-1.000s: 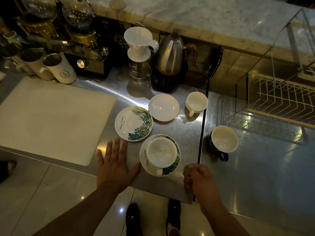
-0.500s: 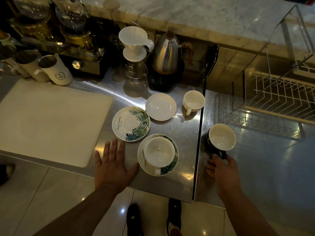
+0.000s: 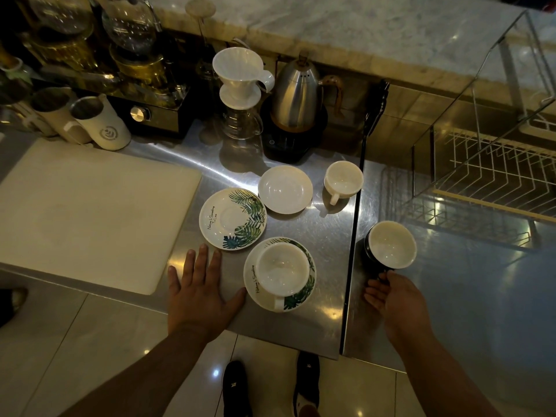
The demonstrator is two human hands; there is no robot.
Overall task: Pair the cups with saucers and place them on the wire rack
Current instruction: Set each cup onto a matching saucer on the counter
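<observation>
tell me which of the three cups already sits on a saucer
The white cup nearest the left hand: it sits on a leaf-print saucer. The small white cup and the dark cup stand on bare steel.

The room is dim and warm-toned. Overhead light throws streaky glare across the steel table (image 3: 304,233), with small bright spots on the floor tiles (image 3: 90,341). The back left corner sinks into near black. Straight edges bow toward the frame's borders. Soft shadows sit beside the white cups; detail is slightly grainy.
</observation>
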